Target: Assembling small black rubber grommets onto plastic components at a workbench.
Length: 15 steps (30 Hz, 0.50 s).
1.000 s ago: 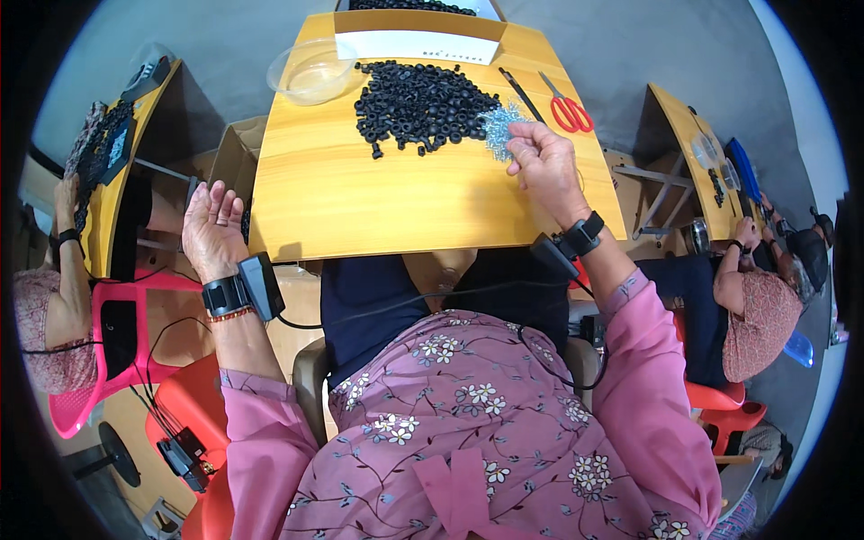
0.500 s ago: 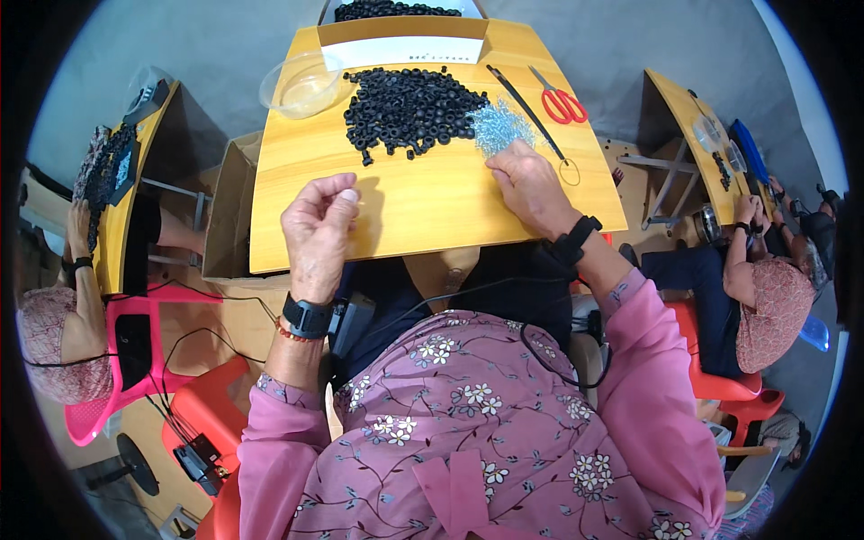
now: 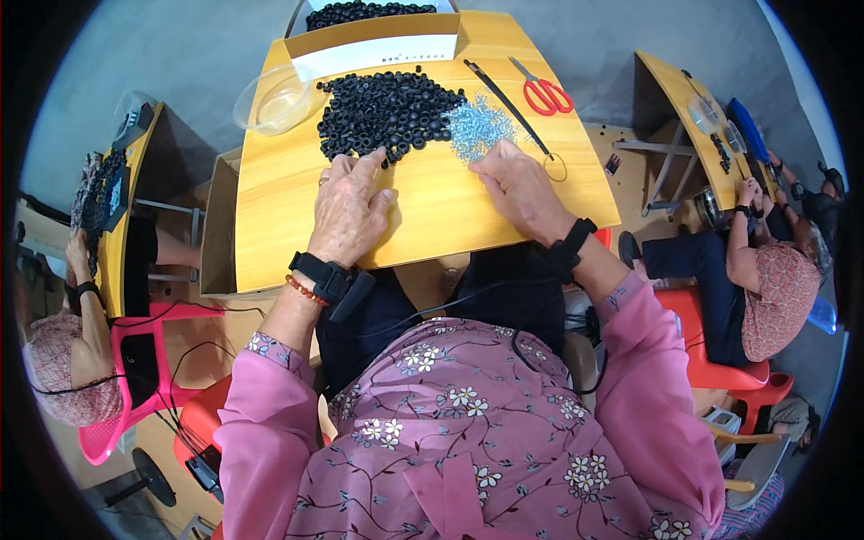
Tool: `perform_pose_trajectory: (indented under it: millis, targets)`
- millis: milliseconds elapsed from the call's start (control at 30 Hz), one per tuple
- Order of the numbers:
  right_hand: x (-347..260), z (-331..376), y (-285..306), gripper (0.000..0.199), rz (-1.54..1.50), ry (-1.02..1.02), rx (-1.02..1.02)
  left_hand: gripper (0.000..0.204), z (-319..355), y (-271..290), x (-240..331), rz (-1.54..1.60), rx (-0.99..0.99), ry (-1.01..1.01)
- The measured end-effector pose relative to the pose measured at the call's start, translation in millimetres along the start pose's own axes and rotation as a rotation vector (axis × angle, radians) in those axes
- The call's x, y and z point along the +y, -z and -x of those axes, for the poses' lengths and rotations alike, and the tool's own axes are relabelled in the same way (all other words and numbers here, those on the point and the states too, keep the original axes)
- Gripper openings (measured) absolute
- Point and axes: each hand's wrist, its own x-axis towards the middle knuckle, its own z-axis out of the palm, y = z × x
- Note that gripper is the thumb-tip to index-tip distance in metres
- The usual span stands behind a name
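On the wooden table (image 3: 432,207), black beads (image 3: 387,112) lie in a wide loose heap. Against its right side is a smaller pile of thin, shiny light-blue pieces (image 3: 483,126). My left hand (image 3: 349,205) reaches to the near edge of the black beads, fingers stretched forward and thumb apart; nothing shows in its grasp. Beside the near edge of the blue pile, my right hand (image 3: 524,193) has its fingers curled together. Whatever they pinch, if anything, is too small to make out.
A box (image 3: 387,47) holding more black beads stands at the far edge, with a clear plastic bowl (image 3: 261,110) to its left. Red-handled scissors (image 3: 547,96) and a black rod (image 3: 506,106) with a thin ring lie at the right. Other people sit at side tables.
My left hand has moved forward and right to the black beads, and its curled fingers have stretched out. The right hand stays near the blue pile. The view has shifted slightly.
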Motion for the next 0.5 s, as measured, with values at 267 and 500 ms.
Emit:
perform_pose_trajectory:
  millis: [267, 500]
  targets:
    - [13.7, -4.7, 12.1, 0.016, -0.175, -0.064, 0.079, 0.047, -4.7, 6.3, 1.2, 0.115, -0.009, -0.016]
    - [11.5, -5.6, 3.2, 0.020, -0.092, 0.055, 0.026, 0.044, -8.8, 5.7, -1.5, 0.100, -0.039, -0.060]
